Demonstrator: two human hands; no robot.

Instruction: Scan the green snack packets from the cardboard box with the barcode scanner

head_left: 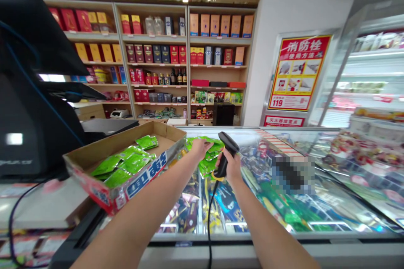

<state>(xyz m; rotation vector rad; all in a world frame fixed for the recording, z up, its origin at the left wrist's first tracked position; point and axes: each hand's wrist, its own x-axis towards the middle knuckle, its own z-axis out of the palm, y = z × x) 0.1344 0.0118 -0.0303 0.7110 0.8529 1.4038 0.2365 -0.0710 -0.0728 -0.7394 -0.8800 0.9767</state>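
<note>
My right hand (232, 167) is closed around the grip of a black barcode scanner (227, 145), whose head points left toward a pile of green packets (210, 155) lying on the glass lid of a chest freezer (284, 201). The scanner's black cable (210, 218) hangs down toward me. My left hand (200, 149) rests on the pile and its fingers curl over a green packet. Left of the hands stands an open cardboard box (126, 176) with several more green packets (126, 162) inside.
A black till screen (28, 92) on its stand fills the left side. Behind the freezer are wooden shelves (186, 63) of boxed goods and bottles, a red fire poster (296, 73), and a lit fridge cabinet (372, 63) at right.
</note>
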